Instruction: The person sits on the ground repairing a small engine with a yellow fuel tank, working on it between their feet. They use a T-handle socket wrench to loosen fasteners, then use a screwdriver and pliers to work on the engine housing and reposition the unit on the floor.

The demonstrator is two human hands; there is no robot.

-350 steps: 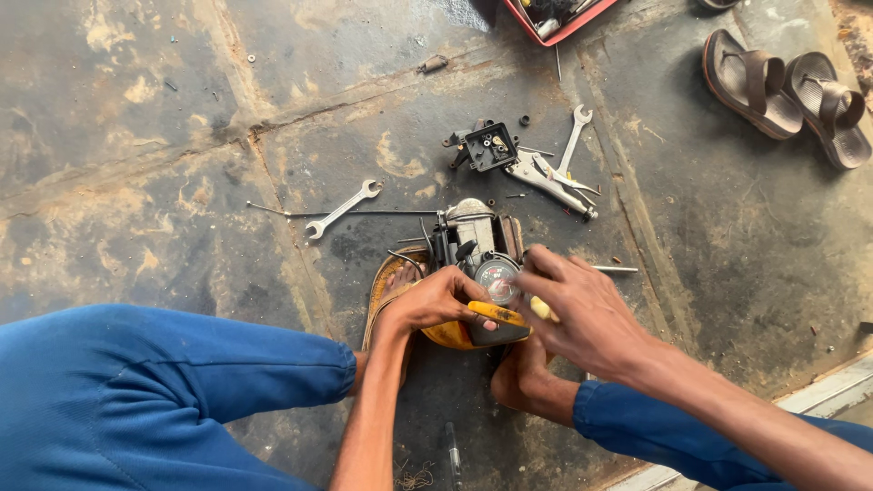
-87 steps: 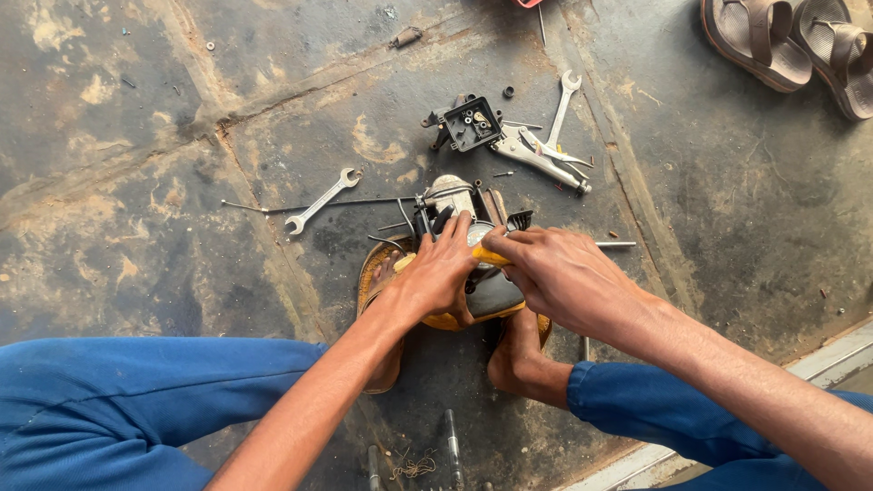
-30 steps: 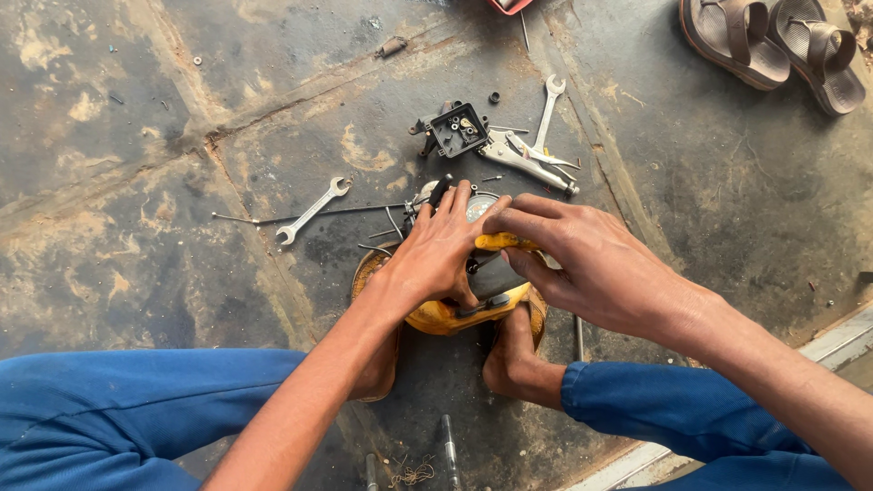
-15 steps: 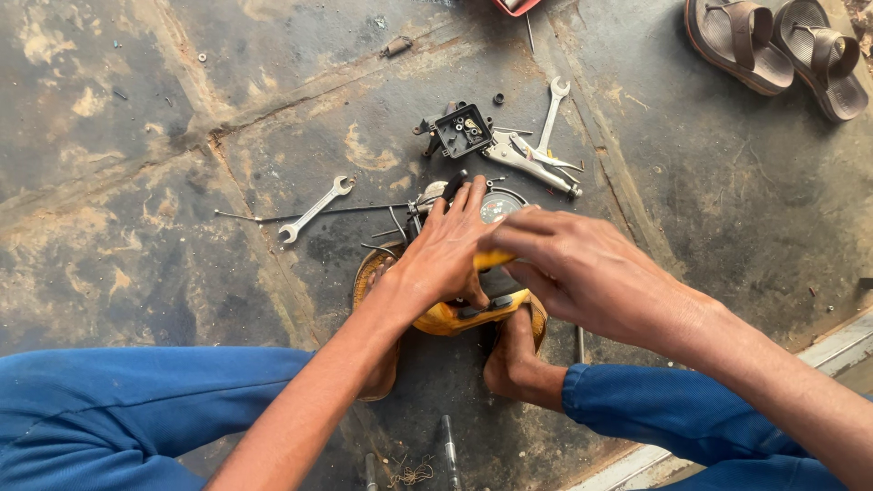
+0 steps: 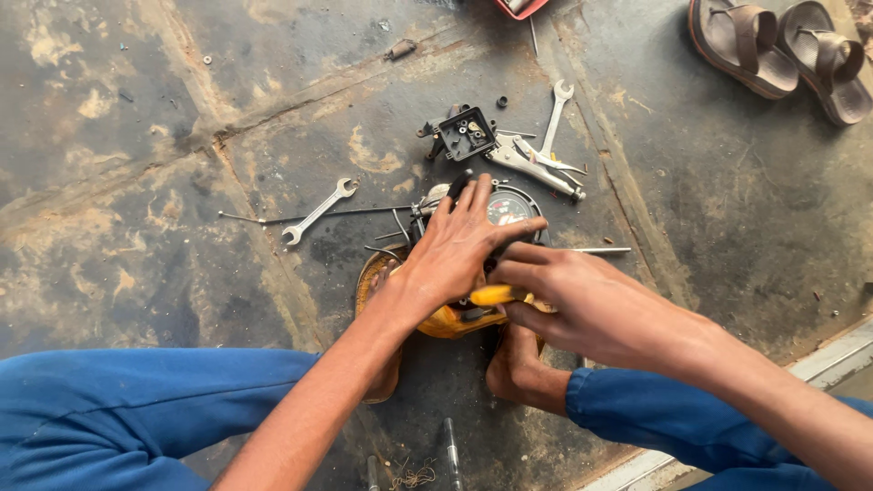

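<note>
Stained concrete floor (image 5: 182, 182); left hand (image 5: 455, 250), right hand (image 5: 591, 305) grip yellow machine (image 5: 455, 318).

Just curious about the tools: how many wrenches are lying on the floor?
2: one wrench left of the left hand, another wrench beyond the hands beside the locking pliers. More may be hidden under the hands.

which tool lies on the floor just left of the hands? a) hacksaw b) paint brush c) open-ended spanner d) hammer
c: a silver open-ended spanner lies on the stained floor to the left of the left hand, apart from it.
</note>
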